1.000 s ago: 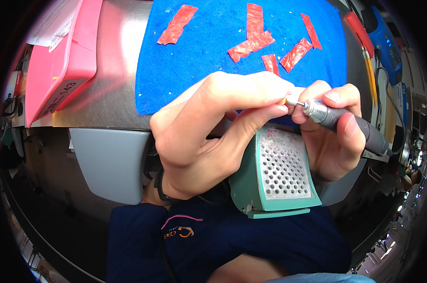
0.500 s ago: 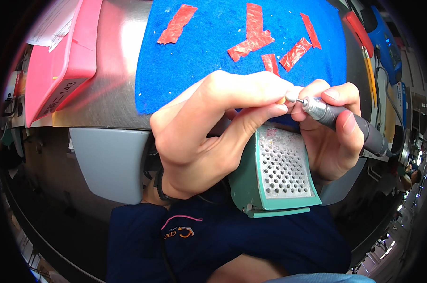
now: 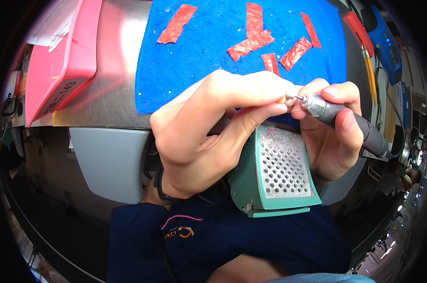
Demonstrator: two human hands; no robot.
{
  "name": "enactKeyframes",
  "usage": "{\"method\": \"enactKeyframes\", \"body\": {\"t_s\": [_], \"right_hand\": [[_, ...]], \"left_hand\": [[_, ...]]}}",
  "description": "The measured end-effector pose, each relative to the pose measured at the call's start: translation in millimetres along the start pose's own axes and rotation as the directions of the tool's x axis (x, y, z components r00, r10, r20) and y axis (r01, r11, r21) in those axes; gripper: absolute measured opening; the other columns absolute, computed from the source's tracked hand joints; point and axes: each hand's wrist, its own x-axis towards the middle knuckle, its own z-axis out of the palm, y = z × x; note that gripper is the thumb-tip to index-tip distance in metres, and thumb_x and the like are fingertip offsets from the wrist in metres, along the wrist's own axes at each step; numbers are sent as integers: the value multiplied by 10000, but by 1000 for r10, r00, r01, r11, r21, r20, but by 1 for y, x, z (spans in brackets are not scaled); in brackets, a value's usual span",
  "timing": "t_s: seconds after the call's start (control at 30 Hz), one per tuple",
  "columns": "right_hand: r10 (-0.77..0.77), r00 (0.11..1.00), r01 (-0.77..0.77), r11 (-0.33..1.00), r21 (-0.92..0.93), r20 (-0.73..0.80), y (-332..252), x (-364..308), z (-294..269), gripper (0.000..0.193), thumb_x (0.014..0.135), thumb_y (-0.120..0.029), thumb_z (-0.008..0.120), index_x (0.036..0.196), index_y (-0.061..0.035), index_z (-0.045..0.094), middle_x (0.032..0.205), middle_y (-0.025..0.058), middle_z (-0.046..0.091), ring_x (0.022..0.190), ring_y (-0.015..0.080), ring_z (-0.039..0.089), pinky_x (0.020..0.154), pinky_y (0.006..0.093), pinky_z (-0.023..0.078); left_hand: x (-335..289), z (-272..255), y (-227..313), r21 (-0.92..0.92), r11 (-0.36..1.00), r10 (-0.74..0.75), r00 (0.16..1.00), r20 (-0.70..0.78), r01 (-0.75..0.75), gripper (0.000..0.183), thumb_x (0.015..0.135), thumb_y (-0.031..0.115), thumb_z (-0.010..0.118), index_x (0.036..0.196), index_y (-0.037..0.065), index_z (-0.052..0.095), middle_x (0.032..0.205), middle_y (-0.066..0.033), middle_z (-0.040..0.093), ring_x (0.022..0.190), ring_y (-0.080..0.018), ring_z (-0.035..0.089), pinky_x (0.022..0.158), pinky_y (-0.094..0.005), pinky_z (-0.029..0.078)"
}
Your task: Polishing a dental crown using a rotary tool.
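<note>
My left hand (image 3: 199, 127) pinches a tiny yellowish piece (image 3: 282, 100) between thumb and forefinger. Most of that piece is hidden by the fingertips, so its kind does not show. In my right hand (image 3: 329, 148) lies a dark rotary handpiece (image 3: 350, 122) with a silver nose, gripped by thumb and fingers. Its thin shank carries a small grey grinding tip (image 3: 291, 95), which is right beside the yellowish piece; whether they touch I cannot tell. Fingertips of both hands meet around it. Below them stands a green box (image 3: 244, 181) topped by a perforated metal plate (image 3: 288, 165).
Several red strips (image 3: 254, 21) lie on a blue towel (image 3: 199, 61) beyond my hands. A pink bin (image 3: 81, 52) holding papers stands at the left. At the right are a red-handled tool (image 3: 358, 29) and a blue device (image 3: 389, 47) with a cable.
The handpiece nose and its grey tip have shifted and tilted very slightly at the left fingertips. Both hands keep their grip, and everything else stays in place.
</note>
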Motion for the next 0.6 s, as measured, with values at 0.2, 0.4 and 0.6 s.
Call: {"method": "enactKeyframes", "body": {"t_s": [0.2,0.4,0.6], "right_hand": [[5,1000,-5,1000,10,4,0,0,0,308,986,-233,477,1185,3,489,991,249,552,980,321,548,959,452,423],[3,997,-8,998,63,78,3,2,-9,327,1003,-259,449,1205,-4,488,1006,243,560,1020,350,562,977,471,428],[-13,999,11,998,57,43,3,0,-9,342,1017,-272,421,1233,-13,481,1025,239,563,1065,378,555,997,484,418]], "left_hand": [[0,0,1,-3,1000,-12,1000,-1,12,254,821,-178,641,1021,-81,516,943,-259,672,877,-293,706,806,-388,595],[2,-3,5,32,999,-21,1000,-1,21,257,828,-164,647,1029,-77,512,952,-235,671,891,-264,702,816,-344,585],[5,-1,5,23,998,-56,998,5,56,288,838,-154,638,1070,-69,492,955,-214,668,885,-241,698,812,-317,582]]}}
